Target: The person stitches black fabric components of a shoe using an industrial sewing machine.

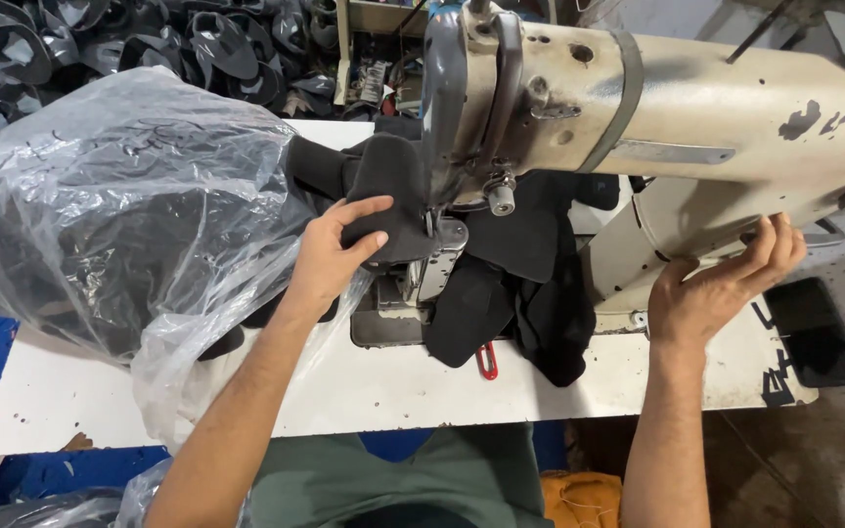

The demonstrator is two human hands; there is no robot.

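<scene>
A cream industrial sewing machine (657, 108), its paint chipped in dark patches, spans the upper right of the view above a white worktable (393, 391). To the left lies a large clear plastic bag (119, 205), crumpled and stuffed with dark pieces whose shapes cannot be made out through the film; part of the bag spills over the table's front edge. A heap of black fabric pieces (530, 284) lies under and in front of the machine arm, reaching toward the table's front. Behind the table, a pile of black moulded parts (149, 39) fills the upper left and is cut off by the frame edge. The black fabric piece (388, 191) being worked sits at the needle head, draped over the post beneath it; the needle itself is hidden by the machine head and the cloth. The left hand (334, 254) presses on this piece from the left, thumb and fingers closed lightly on its edge. The right hand (721, 288) lies well apart from the piece, palm up and fingers spread open against the underside of the machine body, holding nothing. A small red-handled tool (486, 362) lies at the lower edge of the fabric heap, mostly covered.
</scene>
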